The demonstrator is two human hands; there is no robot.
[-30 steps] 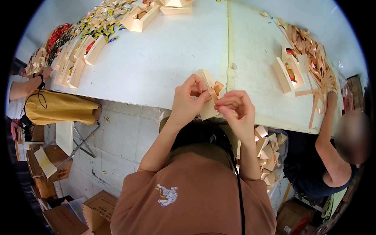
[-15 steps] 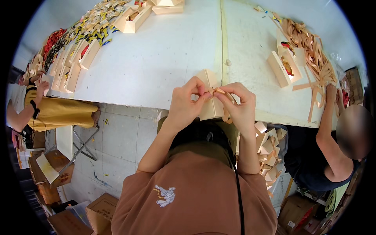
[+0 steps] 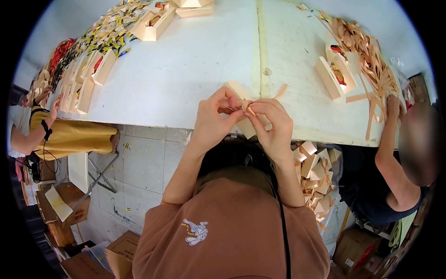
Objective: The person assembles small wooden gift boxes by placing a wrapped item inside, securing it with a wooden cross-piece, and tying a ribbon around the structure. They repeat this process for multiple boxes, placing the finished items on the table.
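A cream cardboard box stands at the table's front edge, right before me and partly covered by my hands. Over its top runs a tan ribbon, one end sticking out past my right knuckles. My left hand is closed, finger and thumb pinching the ribbon at the middle of the box. Just beside it, my right hand pinches a small loop of the same ribbon. The fingertips nearly touch, and they hide whatever knot lies between them.
Open boxes with red packets sit at the right, near heaped tan ribbons and a co-worker's hand. At the left are more boxes, small wrapped packets and another person. A bag of finished-looking boxes stands below the table edge.
Both hands have shifted slightly left and drawn closer together over the box, which has turned a little. A ribbon end now points out to the upper right.
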